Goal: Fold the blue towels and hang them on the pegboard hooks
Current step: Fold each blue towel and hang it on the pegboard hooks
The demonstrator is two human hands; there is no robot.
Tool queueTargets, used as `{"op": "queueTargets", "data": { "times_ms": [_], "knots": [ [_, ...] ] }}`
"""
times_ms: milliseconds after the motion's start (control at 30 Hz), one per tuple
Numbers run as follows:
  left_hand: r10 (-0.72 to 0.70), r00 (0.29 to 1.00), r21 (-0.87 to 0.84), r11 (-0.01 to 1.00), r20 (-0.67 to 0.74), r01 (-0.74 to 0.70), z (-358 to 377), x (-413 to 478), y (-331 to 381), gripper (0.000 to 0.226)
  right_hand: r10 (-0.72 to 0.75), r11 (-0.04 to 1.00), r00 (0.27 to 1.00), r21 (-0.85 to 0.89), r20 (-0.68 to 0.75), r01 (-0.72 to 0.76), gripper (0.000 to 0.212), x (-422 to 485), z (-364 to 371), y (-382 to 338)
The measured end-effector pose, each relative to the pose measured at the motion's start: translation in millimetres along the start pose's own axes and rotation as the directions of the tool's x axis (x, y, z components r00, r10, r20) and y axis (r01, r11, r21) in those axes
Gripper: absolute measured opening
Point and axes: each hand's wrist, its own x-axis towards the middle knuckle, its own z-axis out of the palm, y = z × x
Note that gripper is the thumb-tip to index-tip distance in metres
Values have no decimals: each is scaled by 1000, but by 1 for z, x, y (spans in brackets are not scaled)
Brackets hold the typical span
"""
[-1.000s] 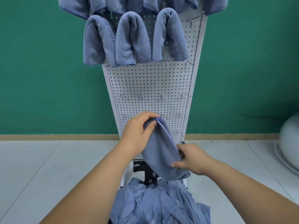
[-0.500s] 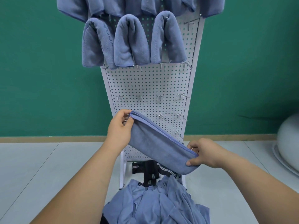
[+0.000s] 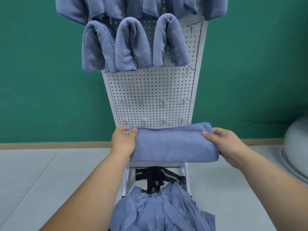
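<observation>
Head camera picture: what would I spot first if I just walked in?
A folded blue towel held between the left hand and right hand, low in front of the white pegboard. Above, three folded towels hang side by side on it. Below lies a heap of loose blue towels.

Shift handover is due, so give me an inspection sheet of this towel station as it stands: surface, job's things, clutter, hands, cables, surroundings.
Surface: pale tiled floor.
Job's things: folded towel held level in front of the pegboard; three hung towels in a row, top towels cut off by the frame edge above them; bare hooks lower down; unfolded pile in front of the pegboard's foot.
Clutter: black striped strap at the pegboard's base.
Hands: left hand grips the folded towel's left end; right hand grips its right end.
Cables: nothing seen.
Surroundings: green wall, wooden skirting, grey rounded object at the right edge.
</observation>
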Motion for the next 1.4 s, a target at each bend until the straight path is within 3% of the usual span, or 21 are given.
{"op": "queueTargets", "data": {
  "times_ms": [133, 200, 367, 533, 600, 700, 800, 933, 1000, 1067, 1133, 1267, 1400],
  "knots": [
    [-109, 988, 51, 993, 113, 104, 5, -1, -8, 55, 71, 997, 988, -25, -135, -75, 64, 8, -4, 10],
    [-85, 988, 22, 996, 127, 83, 5, -1, -9, 57, 38, 998, 985, -42, -166, -46, 68, 7, -7, 10],
    [61, 997, -66, 996, 46, -58, 2, -3, -5, 38, -96, 994, 986, -56, -135, 89, 33, 2, -11, 1],
    [43, 973, -127, 992, 228, -14, 0, -6, 2, 17, -101, 993, 987, -77, -125, 92, 15, 5, -11, 4],
    [88, 934, -72, 995, 347, -68, -4, -5, 1, 24, -106, 988, 992, -116, -63, 99, 26, 2, -14, 4],
    [119, 879, 126, 972, 462, -198, -7, -3, -3, 37, -130, 931, 991, -346, -15, 117, 43, -2, -20, 5],
    [202, 860, 337, 859, 469, -386, -6, 0, -7, 28, -214, 763, 977, -624, 4, 169, 31, 1, -23, 6],
    [222, 868, 478, 761, 443, -439, -5, 1, -6, 3, -259, 659, 965, -724, 36, 204, 16, 2, -22, 4],
    [172, 896, 426, 832, 408, -354, -5, 4, -5, 21, -242, 693, 970, -694, 32, 196, 10, 5, -23, 6],
    [92, 919, 273, 939, 383, -208, -4, 2, -2, 37, -202, 801, 979, -572, 21, 178, 7, 6, -25, 8],
    [76, 927, 162, 976, 368, -145, -4, -1, 2, 37, -172, 886, 985, -435, 19, 163, 8, 7, -24, 8],
    [100, 939, 37, 992, 330, -119, -2, -6, 4, 26, -151, 960, 989, -240, 0, 146, 22, 5, -21, 4],
    [159, 944, 117, 973, 288, -200, -2, -2, -3, 20, -65, 992, 990, -99, 129, 78, 38, -1, -24, -4]
  ]
}}
